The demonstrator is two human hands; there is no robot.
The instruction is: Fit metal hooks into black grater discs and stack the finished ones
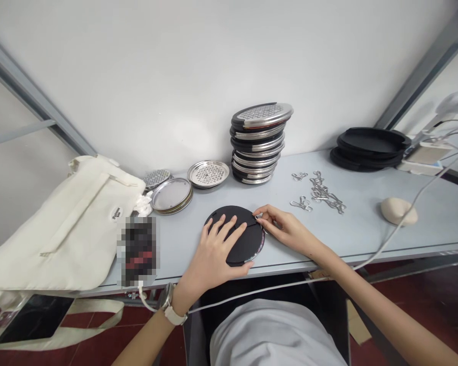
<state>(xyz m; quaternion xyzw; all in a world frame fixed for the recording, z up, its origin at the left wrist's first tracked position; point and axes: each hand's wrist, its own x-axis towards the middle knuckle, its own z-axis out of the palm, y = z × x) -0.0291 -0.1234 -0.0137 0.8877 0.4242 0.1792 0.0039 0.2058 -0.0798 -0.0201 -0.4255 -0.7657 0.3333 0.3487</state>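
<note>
A round black disc (248,239) with a thin metal rim lies flat near the table's front edge. My left hand (213,254) rests on it with fingers spread flat, pressing it down. My right hand (284,229) is at the disc's right edge, its fingers pinched on a small metal clip (258,218) at the rim. A scatter of several loose metal clips (320,195) lies just beyond my right hand.
A tall stack of black-and-metal perforated discs (258,145) stands at the wall. Loose metal plates (171,195) and a perforated one (208,174) lie left of it. A cream tote bag (61,223) sits far left, black covers (370,147) far right, a beige lump (399,210) and a white cable (404,218) nearby.
</note>
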